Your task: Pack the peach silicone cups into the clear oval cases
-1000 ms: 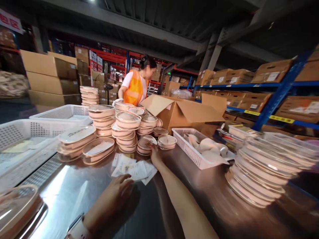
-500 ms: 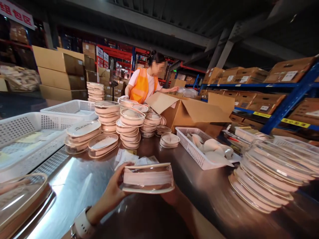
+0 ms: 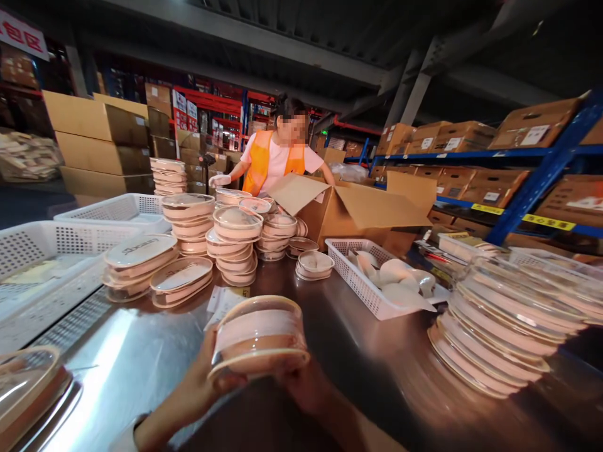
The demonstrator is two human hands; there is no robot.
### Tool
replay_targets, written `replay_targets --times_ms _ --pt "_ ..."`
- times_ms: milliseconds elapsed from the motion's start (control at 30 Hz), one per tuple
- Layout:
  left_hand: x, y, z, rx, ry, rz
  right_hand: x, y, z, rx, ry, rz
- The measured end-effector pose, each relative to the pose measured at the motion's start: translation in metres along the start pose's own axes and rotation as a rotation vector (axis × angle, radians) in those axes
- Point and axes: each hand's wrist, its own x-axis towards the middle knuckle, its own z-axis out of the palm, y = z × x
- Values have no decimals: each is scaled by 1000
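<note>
Above the metal table (image 3: 141, 351), a clear oval case (image 3: 259, 329) with cream-edged rims and a pale band inside is held up between both hands. My left hand (image 3: 210, 367) grips its left side, the fingers bent around the lower edge. From the lower right, my right hand (image 3: 306, 383) is closed against the case's underside and right end; its fingertips are partly hidden in shadow. Just behind the case lie small white packets (image 3: 226, 304). Further back stand piles of similar oval cases (image 3: 235, 251), and a short pile (image 3: 315, 265) sits beside them.
Left are white perforated baskets (image 3: 28, 242) and a large case (image 3: 23, 389). A basket of pale cup-shaped pieces (image 3: 351, 276) and a tall stack (image 3: 499, 333) stand right. Behind an open carton (image 3: 377, 204) is a co-worker (image 3: 273, 157) in an orange vest. Shelving (image 3: 513, 201) holds boxes.
The held case has tilted, its top turning into view, and moved slightly left in view. The co-worker's gloved hand has moved left; the other arm now reaches down behind the carton flap.
</note>
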Motion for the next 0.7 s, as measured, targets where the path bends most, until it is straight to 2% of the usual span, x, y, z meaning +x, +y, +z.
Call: replay_targets --times_ms 100,200,267,333,400,467,500,533,600,633,700 --pt "8 -4 -14 422 86 228 5 -9 -19 -146 107 -69" --pt "5 -6 -8 723 182 407 -7 -11 -5 -634 125 -338" --pt "-1 -2 3 779 188 411 -19 -12 10 -845 37 -517" --pt "-6 4 10 698 178 308 -23 -13 13 -823 -24 -604" --pt "-5 10 10 477 260 122 -18 -14 3 -635 126 -508" --pt "1 14 5 180 384 -82 -6 -11 -13 -341 333 -258" --pt "5 15 1 51 437 -157 0 -8 -19 -175 376 -110" --pt "8 16 -2 -54 468 -212 4 -3 -22 -13 353 28" --pt "13 16 -6 -189 443 -284 8 8 -18 249 196 252" --pt "14 16 -7 -228 422 -305 7 13 -13 329 135 332" --pt "14 17 -8 -269 378 -331 2 20 -3 387 96 410"
